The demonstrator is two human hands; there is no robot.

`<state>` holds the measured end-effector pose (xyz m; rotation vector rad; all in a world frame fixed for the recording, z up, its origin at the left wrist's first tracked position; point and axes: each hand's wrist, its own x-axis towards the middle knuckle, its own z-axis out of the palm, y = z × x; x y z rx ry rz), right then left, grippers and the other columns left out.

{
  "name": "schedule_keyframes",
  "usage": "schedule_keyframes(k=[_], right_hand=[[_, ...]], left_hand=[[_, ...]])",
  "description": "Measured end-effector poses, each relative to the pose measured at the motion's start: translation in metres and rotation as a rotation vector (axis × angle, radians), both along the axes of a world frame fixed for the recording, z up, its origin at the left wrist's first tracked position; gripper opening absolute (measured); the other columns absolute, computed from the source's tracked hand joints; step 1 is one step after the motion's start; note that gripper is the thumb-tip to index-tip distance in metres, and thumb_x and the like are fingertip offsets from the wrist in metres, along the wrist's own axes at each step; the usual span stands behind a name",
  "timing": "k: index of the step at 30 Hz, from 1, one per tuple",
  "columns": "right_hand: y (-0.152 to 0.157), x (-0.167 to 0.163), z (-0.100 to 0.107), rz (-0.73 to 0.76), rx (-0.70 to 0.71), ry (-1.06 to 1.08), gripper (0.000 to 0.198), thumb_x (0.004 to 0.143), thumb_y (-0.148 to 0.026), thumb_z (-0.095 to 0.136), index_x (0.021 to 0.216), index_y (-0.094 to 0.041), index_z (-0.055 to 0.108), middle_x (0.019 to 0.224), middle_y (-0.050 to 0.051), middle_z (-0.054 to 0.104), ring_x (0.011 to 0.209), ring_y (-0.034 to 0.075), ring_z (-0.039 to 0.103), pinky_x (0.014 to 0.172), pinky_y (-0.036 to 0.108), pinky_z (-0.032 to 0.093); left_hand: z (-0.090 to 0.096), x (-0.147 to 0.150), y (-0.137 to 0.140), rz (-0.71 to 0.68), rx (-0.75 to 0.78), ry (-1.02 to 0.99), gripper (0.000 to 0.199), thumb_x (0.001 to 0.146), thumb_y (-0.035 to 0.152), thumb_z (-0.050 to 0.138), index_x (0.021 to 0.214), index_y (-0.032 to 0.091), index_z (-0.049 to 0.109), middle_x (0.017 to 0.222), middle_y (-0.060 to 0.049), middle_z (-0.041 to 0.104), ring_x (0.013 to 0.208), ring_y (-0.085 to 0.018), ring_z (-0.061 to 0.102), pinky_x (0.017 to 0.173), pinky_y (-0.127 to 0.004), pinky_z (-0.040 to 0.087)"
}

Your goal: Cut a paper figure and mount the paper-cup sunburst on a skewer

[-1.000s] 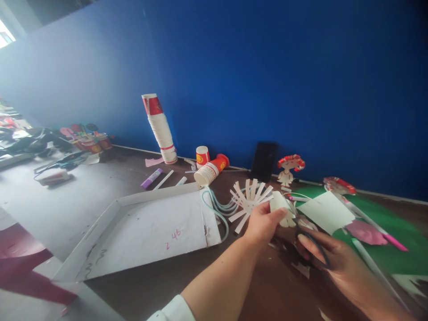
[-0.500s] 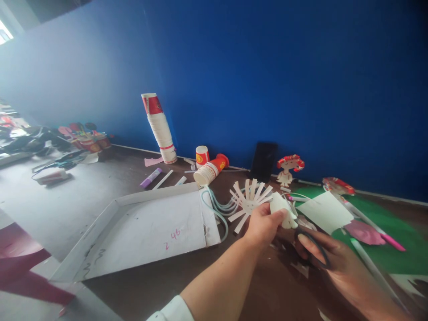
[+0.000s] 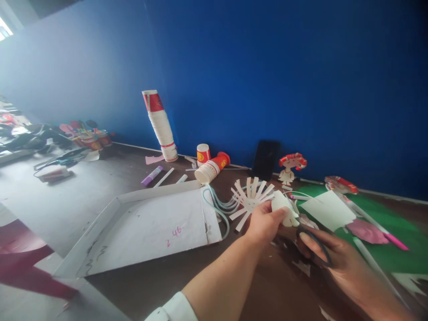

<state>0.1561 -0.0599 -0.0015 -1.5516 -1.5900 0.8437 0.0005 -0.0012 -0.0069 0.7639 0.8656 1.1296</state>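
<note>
My left hand (image 3: 265,220) pinches a small white paper cut-out (image 3: 282,206) between thumb and fingers. Dark-handled scissors (image 3: 319,247) are in my right hand (image 3: 334,258), with fingers through the loops. Their blades are at the lower right edge of the cut-out, partly hidden by it. Beside my left hand lies a white paper piece cut into radiating strips (image 3: 250,203). Farther back stands a small paper figure (image 3: 287,174) with red-and-white curled hair.
A shallow white box (image 3: 143,232) lies left of my arms. Behind it stand a leaning stack of paper cups (image 3: 162,129) and a tipped stack (image 3: 212,168). A dark phone (image 3: 265,158) leans on the blue wall. White paper (image 3: 329,209) and pens lie on a green sheet (image 3: 394,223).
The whole view has shifted slightly. My hands keep nearly the same pose, with the cut-out and scissors still held together; no other clear change.
</note>
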Motion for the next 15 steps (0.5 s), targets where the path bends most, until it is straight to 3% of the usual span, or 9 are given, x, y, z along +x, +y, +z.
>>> schedule_keyframes(k=[3, 7, 15], right_hand=[[0.002, 0.003, -0.006, 0.022, -0.097, 0.075, 0.043, 0.08, -0.06, 0.069, 0.097, -0.023, 0.082, 0.068, 0.004, 0.069, 0.067, 0.023, 0.065, 0.057, 0.026, 0.053], [0.003, 0.007, -0.011, 0.002, -0.097, 0.108, 0.042, 0.079, -0.06, 0.071, 0.094, -0.022, 0.081, 0.067, 0.003, 0.067, 0.065, 0.021, 0.062, 0.055, 0.025, 0.05], [0.0, 0.001, 0.004, -0.01, -0.164, 0.106, 0.043, 0.074, -0.064, 0.071, 0.085, -0.023, 0.078, 0.07, 0.005, 0.07, 0.07, 0.025, 0.065, 0.06, 0.029, 0.053]], left_hand=[[0.0, 0.0, 0.001, -0.012, -0.001, 0.001, 0.029, 0.064, 0.04, 0.078, 0.066, 0.016, 0.061, 0.054, 0.003, 0.051, 0.051, -0.009, 0.041, 0.054, -0.025, 0.031], [-0.003, 0.0, 0.003, -0.014, 0.008, 0.007, 0.026, 0.064, 0.038, 0.075, 0.068, 0.016, 0.061, 0.053, 0.003, 0.051, 0.049, -0.009, 0.04, 0.052, -0.025, 0.029], [-0.003, -0.001, 0.002, -0.018, 0.037, 0.004, 0.021, 0.066, 0.035, 0.073, 0.068, 0.016, 0.062, 0.054, 0.003, 0.052, 0.049, -0.009, 0.04, 0.052, -0.025, 0.03]])
